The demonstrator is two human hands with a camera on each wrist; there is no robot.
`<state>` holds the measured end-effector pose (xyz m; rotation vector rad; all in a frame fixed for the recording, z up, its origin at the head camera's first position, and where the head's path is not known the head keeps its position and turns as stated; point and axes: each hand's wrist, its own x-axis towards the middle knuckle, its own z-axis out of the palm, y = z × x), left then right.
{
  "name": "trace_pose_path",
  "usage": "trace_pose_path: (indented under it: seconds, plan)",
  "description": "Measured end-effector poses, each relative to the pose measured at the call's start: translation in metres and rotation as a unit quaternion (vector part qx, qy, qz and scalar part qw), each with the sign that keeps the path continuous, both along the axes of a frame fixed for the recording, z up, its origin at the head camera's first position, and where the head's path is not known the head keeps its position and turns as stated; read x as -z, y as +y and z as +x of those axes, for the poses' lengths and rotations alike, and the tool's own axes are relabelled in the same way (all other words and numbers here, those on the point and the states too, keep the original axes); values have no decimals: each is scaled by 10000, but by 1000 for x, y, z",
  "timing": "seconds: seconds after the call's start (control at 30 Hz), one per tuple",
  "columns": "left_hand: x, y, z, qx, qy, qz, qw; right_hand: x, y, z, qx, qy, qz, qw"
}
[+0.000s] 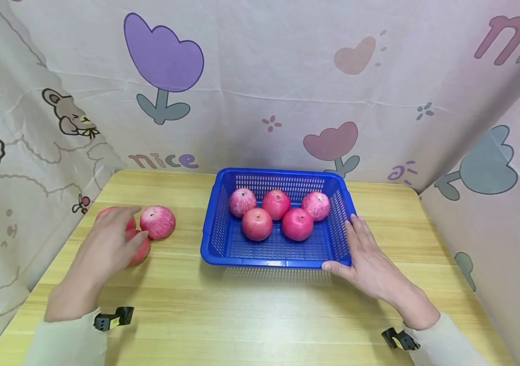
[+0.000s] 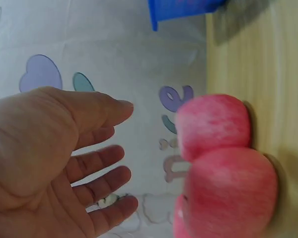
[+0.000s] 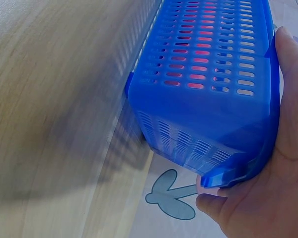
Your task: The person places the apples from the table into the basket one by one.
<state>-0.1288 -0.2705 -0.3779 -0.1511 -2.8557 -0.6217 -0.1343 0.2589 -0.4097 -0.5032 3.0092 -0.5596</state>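
Note:
In the head view, my left hand (image 1: 109, 244) hangs over a small group of apples on the left, its fingers slightly bent and the palm holding nothing. An apple (image 1: 157, 222) lies just right of it; a nearer apple (image 1: 140, 250) and another apple (image 1: 115, 214) are partly covered by the hand. The left wrist view has the left hand (image 2: 64, 158) apart from the apples (image 2: 231, 191). My right hand (image 1: 372, 259) rests at the near right corner of a blue plastic basket (image 1: 269, 262), thumb along the front rim and fingers along the right side. Several red apples (image 1: 257, 224) sit inside.
The basket stands on a light wooden table (image 1: 260, 315), near its back edge. A patterned cloth (image 1: 260, 66) hangs behind the table and along both sides.

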Motion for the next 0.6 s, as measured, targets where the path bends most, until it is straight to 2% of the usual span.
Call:
trace_pose_path:
  seconds: [0.13,0.37,0.47,0.6]
  plan:
    - [13,-9,2,-81,-196,13,9998,1,0,0,-2,11,-8,10000]
    - [27,-19,3,-349,-848,-36,9958,1,0,0,23,-34,-16,10000]
    - [31,-21,3,-347,-1076,-115,9935,1,0,0,20,-30,-15,10000]
    - [35,-22,1,-215,-1173,-228,9926,1,0,-1,12,3,-17,10000]
